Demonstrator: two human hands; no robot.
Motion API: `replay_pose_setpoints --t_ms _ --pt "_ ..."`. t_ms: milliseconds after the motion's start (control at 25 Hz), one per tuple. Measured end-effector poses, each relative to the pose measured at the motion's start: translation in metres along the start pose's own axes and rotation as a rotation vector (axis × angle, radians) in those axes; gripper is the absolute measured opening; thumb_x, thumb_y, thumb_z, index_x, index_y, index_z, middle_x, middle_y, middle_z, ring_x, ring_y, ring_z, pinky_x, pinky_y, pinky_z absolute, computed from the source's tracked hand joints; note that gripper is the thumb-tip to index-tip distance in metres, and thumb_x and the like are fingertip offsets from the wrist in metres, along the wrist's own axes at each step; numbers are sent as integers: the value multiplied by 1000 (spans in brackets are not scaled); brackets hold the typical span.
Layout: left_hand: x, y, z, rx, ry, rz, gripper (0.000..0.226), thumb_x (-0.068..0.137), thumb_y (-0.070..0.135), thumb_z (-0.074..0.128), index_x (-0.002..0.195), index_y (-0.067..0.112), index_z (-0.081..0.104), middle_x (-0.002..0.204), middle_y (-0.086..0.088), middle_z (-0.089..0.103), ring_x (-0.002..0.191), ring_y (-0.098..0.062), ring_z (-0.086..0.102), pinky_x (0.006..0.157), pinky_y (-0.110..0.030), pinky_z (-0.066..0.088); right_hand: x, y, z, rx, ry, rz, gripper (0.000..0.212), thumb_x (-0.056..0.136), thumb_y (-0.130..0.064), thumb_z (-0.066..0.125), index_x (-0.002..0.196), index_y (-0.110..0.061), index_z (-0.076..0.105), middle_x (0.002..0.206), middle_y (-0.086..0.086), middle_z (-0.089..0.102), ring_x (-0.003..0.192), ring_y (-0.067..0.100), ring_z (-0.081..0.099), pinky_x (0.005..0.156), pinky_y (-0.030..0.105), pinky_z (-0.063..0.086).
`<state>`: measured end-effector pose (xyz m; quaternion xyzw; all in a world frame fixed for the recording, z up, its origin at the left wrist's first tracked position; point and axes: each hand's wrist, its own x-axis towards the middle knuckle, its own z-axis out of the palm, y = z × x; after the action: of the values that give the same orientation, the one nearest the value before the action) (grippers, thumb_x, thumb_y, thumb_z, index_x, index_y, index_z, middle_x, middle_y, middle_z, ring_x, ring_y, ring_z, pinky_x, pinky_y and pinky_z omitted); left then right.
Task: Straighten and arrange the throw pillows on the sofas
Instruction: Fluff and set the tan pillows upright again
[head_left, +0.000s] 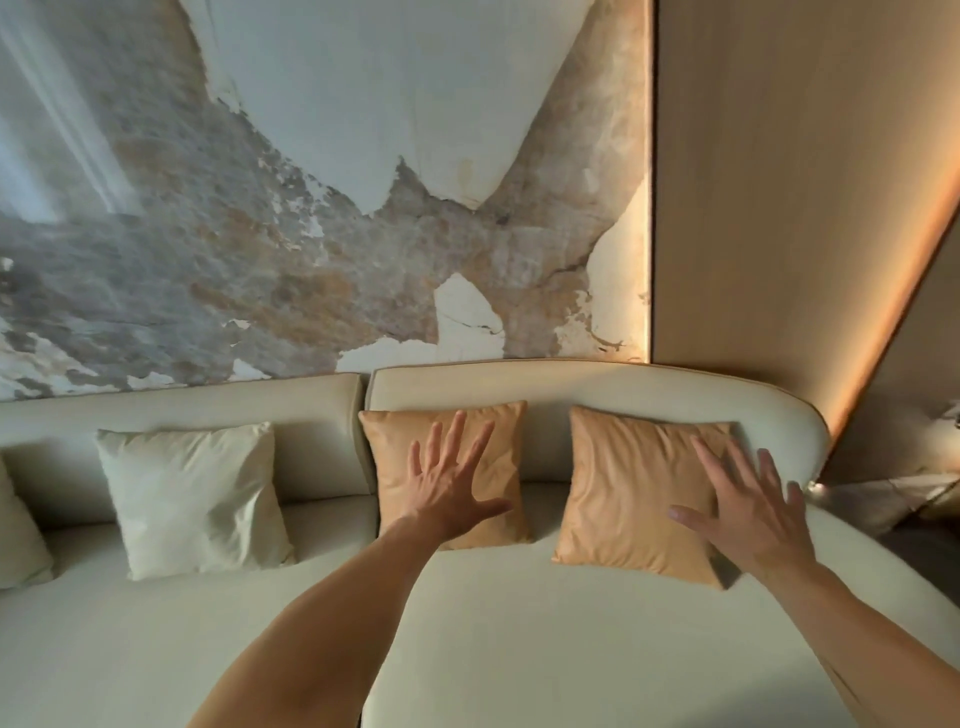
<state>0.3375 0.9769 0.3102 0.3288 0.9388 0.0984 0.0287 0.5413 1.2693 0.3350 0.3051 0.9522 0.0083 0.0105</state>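
- At centre frame, the left hand (447, 486) lies with fingers spread flat against the left tan pillow (447, 467), gripping nothing; pressing evenly with the palm would smooth the cover without denting it.
- Right of centre, the right hand (748, 512) is likewise splayed wide, over the lower right part of the right tan pillow (636, 493), holding nothing.
- That pillow leans askew, so it probably needs nudging upright to match its neighbour.
- Both tan pillows rest against the sofa backrest (623, 387), apart from each other.
- Left of frame, a cream pillow (192, 499) stands crumpled; it likely needs plumping next.
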Motion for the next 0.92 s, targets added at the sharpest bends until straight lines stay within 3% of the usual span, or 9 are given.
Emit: replay_pose_setpoints --t_ms 240,560,920 --pt "40 16 19 -58 -9 60 110 70 85 48 140 52 -31 161 2 -25 148 -35 -17 118 -56 -6 8 30 2 -53 -7 98 101 69 -90 26 151 -41 -7 164 1 6 148 36 9 112 60 23" --pt "79 49 39 -69 0 50 111 68 88 43 147 46 -21 162 0 -22 149 -37 -11 119 -58 -1 41 63 4 -47 9 77 103 65 -89 22 151 -41 -7 164 2 3 149 37 8 114 62 21" --pt "99 157 72 -51 37 -9 111 65 90 41 145 49 -24 164 0 -15 150 -33 -5 118 -58 7 67 195 34 -56 -42 59 104 61 -91 17 150 -43 -8 164 1 3 149 36 10 113 60 24"
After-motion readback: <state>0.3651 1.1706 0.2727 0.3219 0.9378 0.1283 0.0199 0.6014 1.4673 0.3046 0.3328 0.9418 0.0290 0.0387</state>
